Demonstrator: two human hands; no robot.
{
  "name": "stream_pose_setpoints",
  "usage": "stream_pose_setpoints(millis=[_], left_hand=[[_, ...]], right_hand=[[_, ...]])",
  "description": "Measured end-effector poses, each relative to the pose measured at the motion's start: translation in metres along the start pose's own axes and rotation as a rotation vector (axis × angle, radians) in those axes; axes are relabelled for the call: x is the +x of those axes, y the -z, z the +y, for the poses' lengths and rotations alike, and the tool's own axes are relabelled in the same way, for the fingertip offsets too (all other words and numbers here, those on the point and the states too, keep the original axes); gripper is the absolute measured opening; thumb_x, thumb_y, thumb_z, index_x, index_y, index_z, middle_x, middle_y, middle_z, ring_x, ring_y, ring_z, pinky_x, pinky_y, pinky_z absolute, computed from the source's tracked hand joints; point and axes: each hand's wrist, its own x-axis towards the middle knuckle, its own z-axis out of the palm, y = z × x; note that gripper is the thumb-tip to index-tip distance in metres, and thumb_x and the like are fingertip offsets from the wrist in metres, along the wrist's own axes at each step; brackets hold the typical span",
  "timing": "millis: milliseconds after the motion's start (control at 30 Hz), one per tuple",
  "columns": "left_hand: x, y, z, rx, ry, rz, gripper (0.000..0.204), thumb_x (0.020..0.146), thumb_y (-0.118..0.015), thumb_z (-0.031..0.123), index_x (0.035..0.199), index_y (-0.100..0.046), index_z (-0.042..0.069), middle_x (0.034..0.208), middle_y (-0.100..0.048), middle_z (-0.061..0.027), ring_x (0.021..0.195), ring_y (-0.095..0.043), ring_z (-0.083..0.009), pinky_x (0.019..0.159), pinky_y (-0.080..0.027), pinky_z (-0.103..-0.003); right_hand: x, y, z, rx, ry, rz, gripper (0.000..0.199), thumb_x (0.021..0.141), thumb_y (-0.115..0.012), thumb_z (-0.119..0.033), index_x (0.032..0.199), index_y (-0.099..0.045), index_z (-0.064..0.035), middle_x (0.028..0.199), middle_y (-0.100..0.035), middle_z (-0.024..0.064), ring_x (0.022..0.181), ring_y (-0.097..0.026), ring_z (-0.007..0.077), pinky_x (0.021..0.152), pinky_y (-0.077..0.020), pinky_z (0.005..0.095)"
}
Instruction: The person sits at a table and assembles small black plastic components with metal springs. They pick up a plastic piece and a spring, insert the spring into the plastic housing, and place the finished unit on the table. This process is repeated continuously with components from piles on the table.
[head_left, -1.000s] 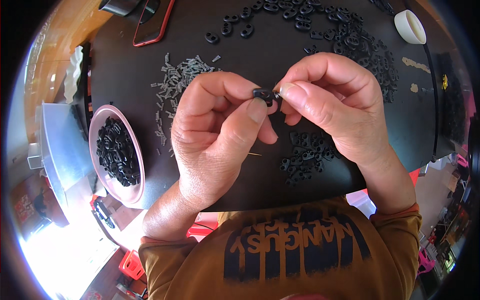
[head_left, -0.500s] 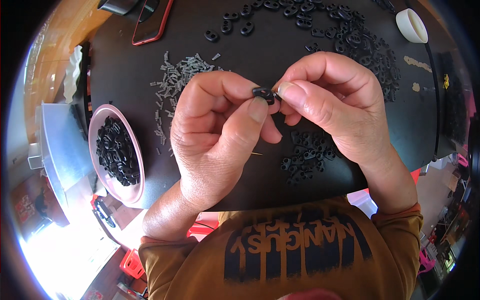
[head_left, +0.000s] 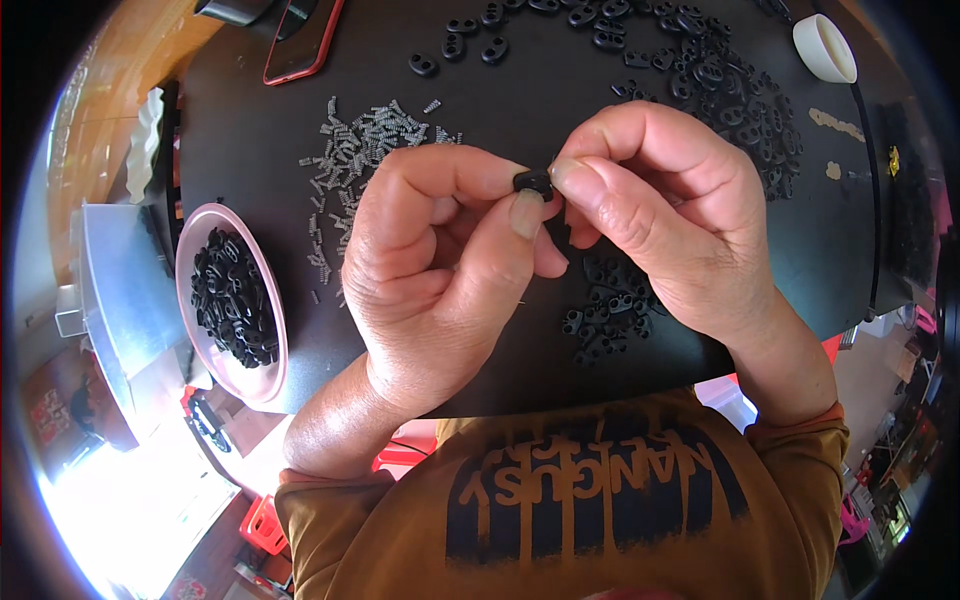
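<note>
Between the thumb and forefinger of my left hand [head_left: 440,260] is a black cord lock [head_left: 533,183], held above the table. My right hand [head_left: 665,200] is closed in a pinch, its thumb and forefinger tips right at the cord lock's right end. Whatever lies in that pinch is too small and hidden to name. Behind my left hand is a loose pile of small metal springs [head_left: 365,143]. Under my right hand lies a cluster of small black two-holed parts [head_left: 605,315]. Beyond it spreads a large heap of black cord lock parts [head_left: 735,105].
A pink oval bowl [head_left: 282,345] full of black parts stands at the table's left edge. At the back left lies a red-edged phone [head_left: 305,40] beside a dark container [head_left: 235,10]. A white cup [head_left: 825,50] lies tipped at the far right of the dark table [head_left: 480,385].
Both hands have come closer together, the left shifting slightly right. The cord lock has turned in my left fingers, and the small shiny bit between it and my right fingertips no longer shows.
</note>
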Motion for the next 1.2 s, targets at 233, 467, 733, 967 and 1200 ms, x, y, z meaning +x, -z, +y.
stream_pose_setpoints(millis=[233,467,733,967,1200], left_hand=[[0.001,-0.001,-0.002,0.063,-0.07,0.004,0.01,0.084,-0.05,-0.001,0.094,-0.046,0.0,0.079,-0.059,-0.0115,0.058,-0.054,-0.0137,0.054,-0.046,-0.023],[0.005,0.005,0.0,-0.078,-0.022,-0.043,0.013,0.084,-0.052,0.0,0.096,-0.049,0.001,0.082,-0.06,-0.0123,0.057,-0.054,-0.0138,0.055,-0.045,-0.023],[0.006,0.002,0.004,-0.263,0.132,0.035,0.018,0.086,-0.052,0.007,0.103,-0.053,0.0,0.082,-0.06,-0.0105,0.062,-0.056,-0.0147,0.058,-0.046,-0.025],[0.004,0.003,0.005,-0.189,0.116,0.014,0.024,0.085,-0.053,0.004,0.108,-0.051,-0.002,0.082,-0.06,-0.0098,0.065,-0.058,-0.0151,0.062,-0.049,-0.025],[0.004,-0.001,0.009,-0.218,0.169,0.065,0.024,0.084,-0.053,0.002,0.107,-0.051,-0.004,0.082,-0.061,-0.0096,0.067,-0.061,-0.0159,0.065,-0.05,-0.025]], right_hand=[[0.0,-0.003,0.003,0.038,0.067,0.029,0.012,0.086,-0.055,-0.009,0.091,-0.057,0.0018,0.08,-0.057,0.0037,0.066,-0.052,0.0061,0.059,-0.0446,0.0184],[0.002,-0.002,0.002,-0.017,0.114,0.046,0.013,0.086,-0.055,-0.008,0.094,-0.057,0.0021,0.084,-0.061,0.0065,0.071,-0.056,0.0077,0.062,-0.0469,0.0193],[0.002,0.002,0.001,-0.13,0.172,0.062,0.013,0.084,-0.056,-0.004,0.095,-0.058,0.0031,0.087,-0.06,0.0073,0.074,-0.057,0.0083,0.062,-0.0481,0.0196],[0.003,0.0,0.002,-0.173,0.259,0.035,0.014,0.081,-0.055,0.005,0.095,-0.058,0.0044,0.085,-0.058,0.0079,0.073,-0.055,0.0077,0.063,-0.0442,0.0178],[0.003,0.002,-0.002,-0.227,0.298,0.02,0.013,0.081,-0.056,0.005,0.093,-0.058,0.0041,0.086,-0.058,0.0082,0.072,-0.052,0.0071,0.061,-0.0408,0.0171]])
